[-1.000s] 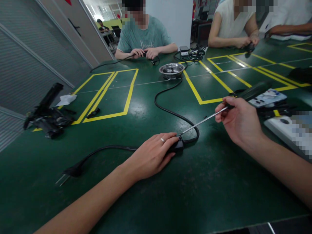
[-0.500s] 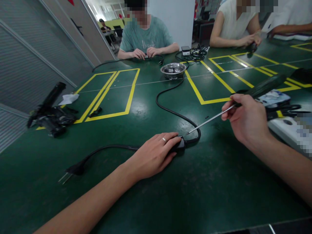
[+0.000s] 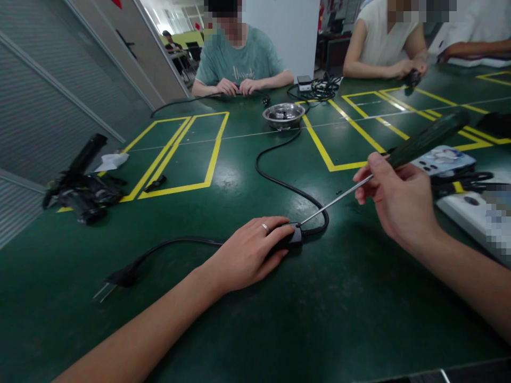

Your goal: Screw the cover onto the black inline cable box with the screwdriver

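My left hand [image 3: 249, 252] lies over a small black inline switch [image 3: 293, 235] on a black power cord [image 3: 279, 178], fingers curled down on it and pressing it to the green table [image 3: 279, 319]. The cord's plug [image 3: 120, 277] lies to the left. My right hand [image 3: 399, 199] grips a long screwdriver [image 3: 419, 143] with a dark green handle. Its thin metal shaft slants down to the left, and the tip touches the switch's right end.
A steel bowl [image 3: 283, 114] stands where the cord runs off at the far middle. Black parts [image 3: 80, 189] lie at the left, a white device [image 3: 475, 210] and cables at the right. Other people [image 3: 239, 61] sit across, handling cords. Yellow tape [image 3: 179, 159] marks boxes.
The screwdriver tip lifted off the switch half a second ago and has come back down onto its right end. My right hand tilted the handle higher. My left hand stayed put.
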The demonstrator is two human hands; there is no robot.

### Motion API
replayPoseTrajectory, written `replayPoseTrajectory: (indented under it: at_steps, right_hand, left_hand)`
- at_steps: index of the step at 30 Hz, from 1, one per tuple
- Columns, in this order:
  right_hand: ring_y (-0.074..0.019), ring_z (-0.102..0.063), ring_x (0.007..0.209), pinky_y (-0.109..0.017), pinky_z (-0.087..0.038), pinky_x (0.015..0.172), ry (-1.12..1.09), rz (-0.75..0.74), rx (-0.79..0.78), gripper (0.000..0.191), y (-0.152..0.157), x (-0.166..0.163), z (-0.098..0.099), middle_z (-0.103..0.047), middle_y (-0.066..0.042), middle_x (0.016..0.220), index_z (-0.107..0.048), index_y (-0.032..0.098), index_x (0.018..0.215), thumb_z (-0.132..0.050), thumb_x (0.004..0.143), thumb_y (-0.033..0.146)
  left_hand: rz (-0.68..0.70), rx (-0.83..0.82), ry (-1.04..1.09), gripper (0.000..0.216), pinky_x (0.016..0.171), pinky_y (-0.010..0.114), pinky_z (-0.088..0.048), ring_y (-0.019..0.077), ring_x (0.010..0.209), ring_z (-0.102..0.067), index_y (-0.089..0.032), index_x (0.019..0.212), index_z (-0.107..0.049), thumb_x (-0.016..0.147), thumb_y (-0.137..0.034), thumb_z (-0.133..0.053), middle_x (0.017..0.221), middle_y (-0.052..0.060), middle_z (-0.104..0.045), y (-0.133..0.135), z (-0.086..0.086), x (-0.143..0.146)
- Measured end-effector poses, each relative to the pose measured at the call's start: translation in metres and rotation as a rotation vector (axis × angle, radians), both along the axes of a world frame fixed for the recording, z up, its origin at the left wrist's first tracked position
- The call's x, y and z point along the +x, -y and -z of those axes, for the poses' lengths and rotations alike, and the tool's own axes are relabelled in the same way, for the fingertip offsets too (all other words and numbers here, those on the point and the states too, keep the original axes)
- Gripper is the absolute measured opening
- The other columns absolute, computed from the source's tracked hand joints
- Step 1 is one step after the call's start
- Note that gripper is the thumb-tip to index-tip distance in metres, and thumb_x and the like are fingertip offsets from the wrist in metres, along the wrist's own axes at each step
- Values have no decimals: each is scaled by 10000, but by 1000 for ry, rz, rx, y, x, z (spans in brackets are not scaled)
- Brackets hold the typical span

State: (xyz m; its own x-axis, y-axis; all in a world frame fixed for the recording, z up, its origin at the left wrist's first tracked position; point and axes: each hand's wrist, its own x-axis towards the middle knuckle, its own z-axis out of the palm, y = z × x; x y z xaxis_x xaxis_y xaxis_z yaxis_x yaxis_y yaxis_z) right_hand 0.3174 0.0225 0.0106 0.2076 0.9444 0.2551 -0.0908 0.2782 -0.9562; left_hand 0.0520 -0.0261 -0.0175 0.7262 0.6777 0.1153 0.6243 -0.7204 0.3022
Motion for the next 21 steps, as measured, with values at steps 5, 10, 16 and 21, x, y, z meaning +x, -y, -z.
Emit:
replayPoseTrajectory:
  at_steps: [5,10,16,21]
  right_hand:
    - [-124,-572,496,-266,-440,417,-173,-151,-38,181,-1,2,2,-664,-19,785,-620,216,876,-548,867,382]
    - [-118,-564,499,-265,-444,419,-189,-170,-17,159,0,4,1,-671,-29,813,-649,201,906,-557,837,311]
    - [-88,-518,456,-248,-431,394,-44,-50,27,227,0,1,0,-637,-14,727,-614,200,681,-669,835,356]
    - [-101,-530,443,-260,-438,402,-18,-13,62,155,-1,-1,4,-638,17,724,-594,248,778,-646,863,366]
  left_hand:
    - [0,-13,10,420,1030,455,-450,249,1224,-504,-207,1366,-423,954,-262,-483,1399,108,-486,1,0,0]
    - [1,-19,3,423,1031,447,-452,243,1224,-502,-202,1374,-415,960,-262,-474,1401,104,-481,0,0,0]
    - [4,-23,19,414,1013,470,-465,257,1211,-515,-207,1363,-426,956,-258,-476,1396,115,-487,-1,-1,0]
    - [2,-19,24,404,1005,468,-473,258,1201,-526,-206,1359,-429,962,-267,-469,1380,118,-501,0,0,1]
